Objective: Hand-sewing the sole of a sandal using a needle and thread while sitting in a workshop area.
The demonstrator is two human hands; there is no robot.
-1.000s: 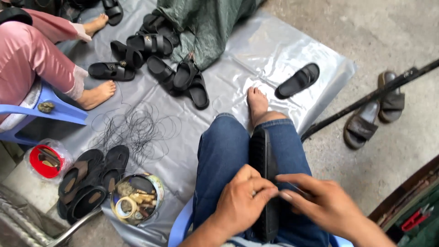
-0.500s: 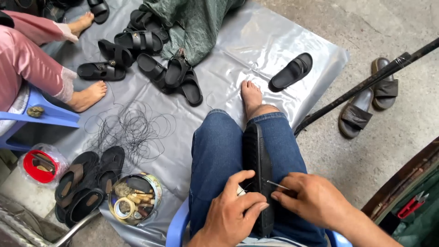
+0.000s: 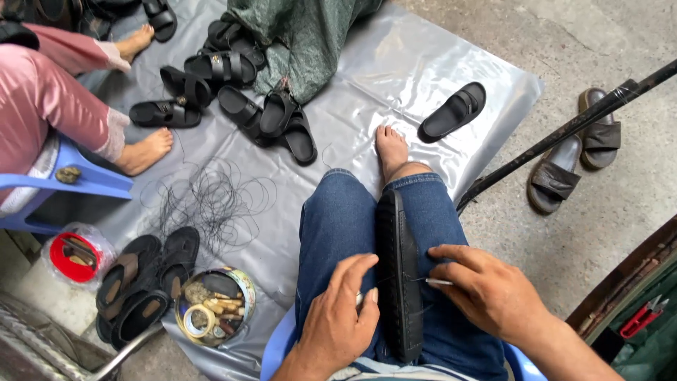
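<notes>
Black sandal sole (image 3: 399,275) stands on edge, clamped between the knees in blue jeans (image 3: 331,226); left hand (image 3: 342,321) lies against its left face, fingers loosely curled with a small metal tool at the tips. Right hand (image 3: 490,289) at the right face, thumb and forefinger pinched on a thin needle (image 3: 438,282) touching the sole's edge. Beyond: bare foot (image 3: 390,149) on grey plastic sheet (image 3: 423,63), loose black sandal (image 3: 453,111), tangled black thread (image 3: 211,201).

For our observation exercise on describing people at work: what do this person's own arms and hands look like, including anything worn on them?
Both forearms are bare, with no sleeves in view. The left hand and right hand wear no gloves, and no watch or bracelet shows at either wrist. Whether a finger carries a ring cannot be told.
</notes>
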